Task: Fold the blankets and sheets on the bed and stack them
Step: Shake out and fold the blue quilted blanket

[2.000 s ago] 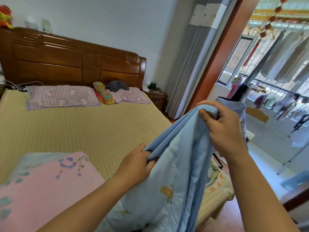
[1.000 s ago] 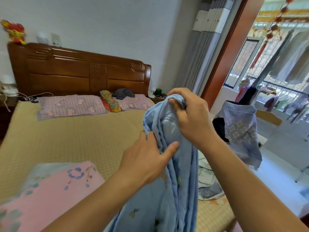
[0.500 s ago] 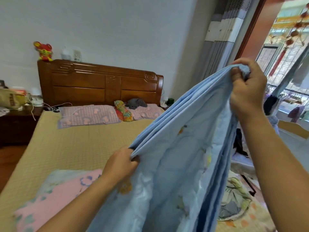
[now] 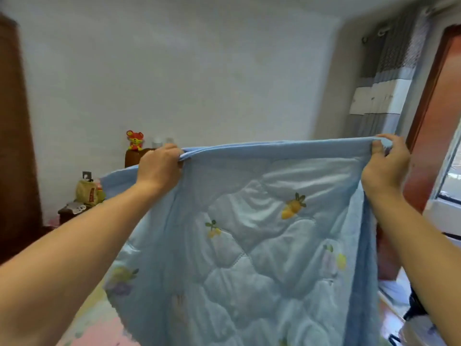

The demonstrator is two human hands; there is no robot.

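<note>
Left hand (image 4: 159, 166) and right hand (image 4: 385, 166) each gripping top edge of blue quilted blanket (image 4: 249, 245), fingers curled round hem. Blanket hanging spread between raised hands, screening bed. Pink blanket (image 4: 99, 330) lying lower left.

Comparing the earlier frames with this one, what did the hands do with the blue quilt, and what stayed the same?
Both hands rose and spread apart: the left hand and right hand now stretch the light blue quilted blanket with fruit prints open by its top edge, where earlier it hung bunched. Both kept gripping it; the view tilted upward.
</note>
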